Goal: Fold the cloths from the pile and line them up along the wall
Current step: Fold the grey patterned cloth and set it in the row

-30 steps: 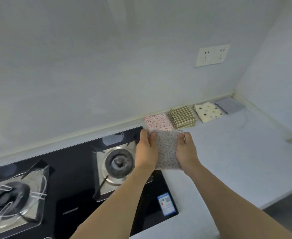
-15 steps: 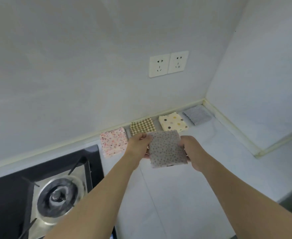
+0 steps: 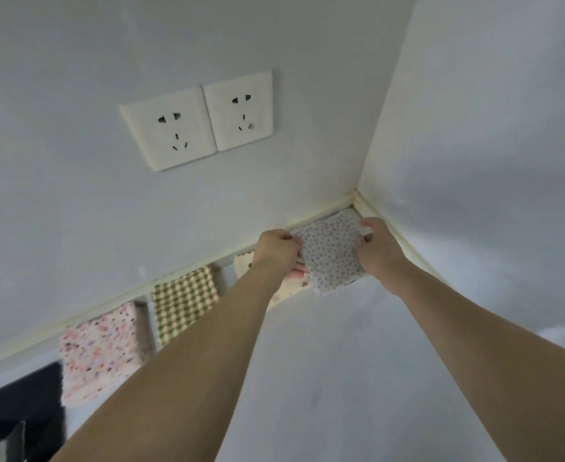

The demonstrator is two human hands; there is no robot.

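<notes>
A folded grey cloth with small dark dots is held between both hands in the corner where the two walls meet. My left hand grips its left edge and my right hand grips its right edge. The cloth covers the spot where a plain grey cloth lay earlier; that one is hidden. Along the back wall lie a cream dotted cloth, mostly hidden by my left arm, a green checked cloth and a pink floral cloth.
Two white wall sockets sit on the back wall above the row. A black hob shows at the bottom left. The side wall closes off the right. The pale worktop spreads below my arms.
Both hands carried the dotted cloth rightward and away, from above the hob past the row to the corner. The view swung right with them, and the hob slid almost out of frame.
</notes>
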